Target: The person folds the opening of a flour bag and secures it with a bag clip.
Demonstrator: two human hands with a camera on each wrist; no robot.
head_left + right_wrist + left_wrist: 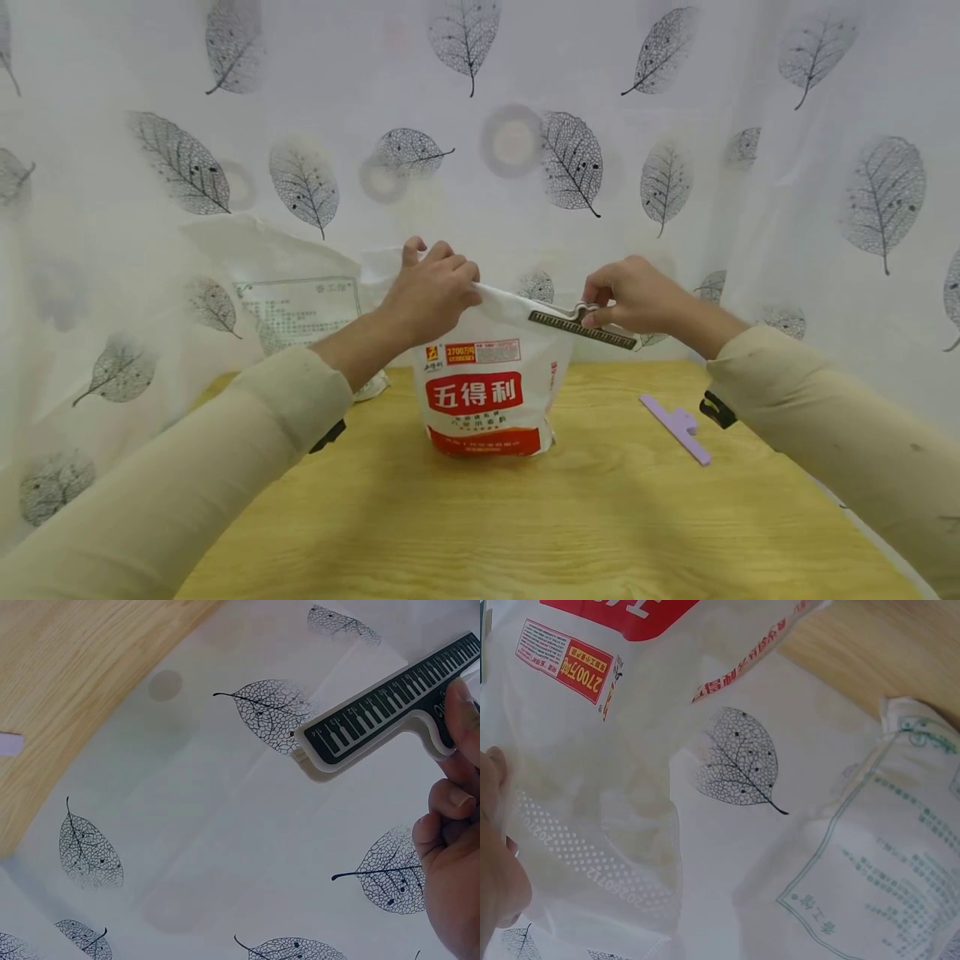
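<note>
A white and red flour bag point(480, 417) stands upright on the wooden table. My left hand point(431, 287) grips its top edge, fingers curled over the plastic; in the left wrist view that hand point(499, 847) shows only at the left border. My right hand point(630, 292) pinches the handle of a long bag clip point(577, 327), dark-faced with ruler-like markings. The clip lies along the right part of the bag's top edge. Seen from the right wrist, the clip's end point(337, 742) sticks out past the fingers.
A light purple clip point(675, 429) lies on the table point(480, 533) at the right. Behind my left arm stands another white bag with green print point(300, 300). A leaf-patterned curtain point(480, 192) hangs behind the table.
</note>
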